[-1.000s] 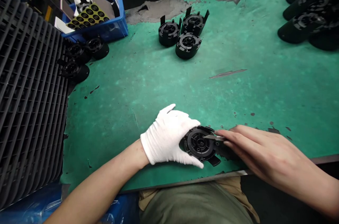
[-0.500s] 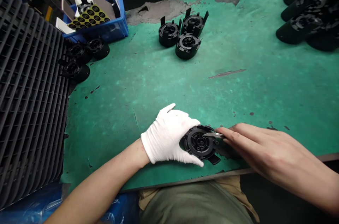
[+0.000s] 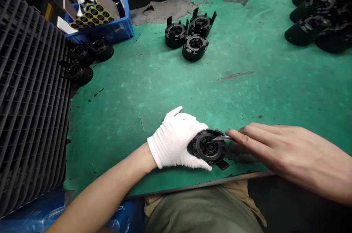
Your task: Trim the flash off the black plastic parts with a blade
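My left hand [image 3: 178,141], in a white glove, grips a round black plastic part [image 3: 209,146] from its left side, near the front edge of the green table. Rings, small holes and a central hub show on the part's upper face, and a black tab sticks out toward me. My bare right hand [image 3: 264,146] is closed on a thin pointed metal tool [image 3: 222,138], whose tip lies over the upper middle of the part's face. Most of the tool is hidden behind the fingers.
Three black round parts [image 3: 194,44] stand on the green table [image 3: 154,86] at the back. More stand beside the grey rack [image 3: 33,97] and blue bin [image 3: 117,29] at left. Several taller black cylinders [image 3: 308,29] fill the back right.
My right hand has shifted slightly up and to the right, with the metal tool still in it. The left hand and the part it holds have barely moved.
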